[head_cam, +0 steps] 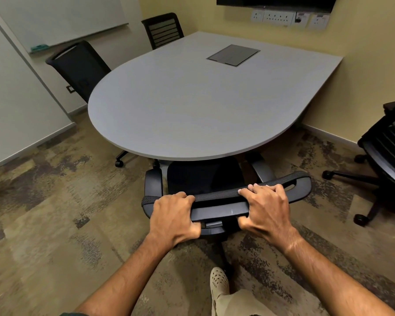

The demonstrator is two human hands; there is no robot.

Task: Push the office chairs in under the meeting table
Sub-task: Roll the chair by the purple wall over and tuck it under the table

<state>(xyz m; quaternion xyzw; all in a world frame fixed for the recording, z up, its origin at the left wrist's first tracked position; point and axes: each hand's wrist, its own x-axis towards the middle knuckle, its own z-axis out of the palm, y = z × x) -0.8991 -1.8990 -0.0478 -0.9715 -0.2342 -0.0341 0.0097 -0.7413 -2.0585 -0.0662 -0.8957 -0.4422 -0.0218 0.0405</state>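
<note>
Your left hand (172, 218) and right hand (268, 209) both clamp the top rail of the near office chair (217, 197), fingers curled over the mesh edge and thumbs tucked under the plastic bar, left hand near the rail's left end, right hand right of its middle. The chair sits straight ahead of you at the rounded end of the meeting table (192, 103), its black seat partly under the tabletop's edge, the backrest and both armrests out in the open. The chair is black with a mesh-covered back rail and grey-black arm pads. Two more black chairs (78, 67) stand along the table's left side, and another (388, 147) stands apart on the right, on the patterned carpet (55, 213). The table is pale grey with a rectangular hatch (233, 55) set in it. No brand or writing is readable anywhere
</note>
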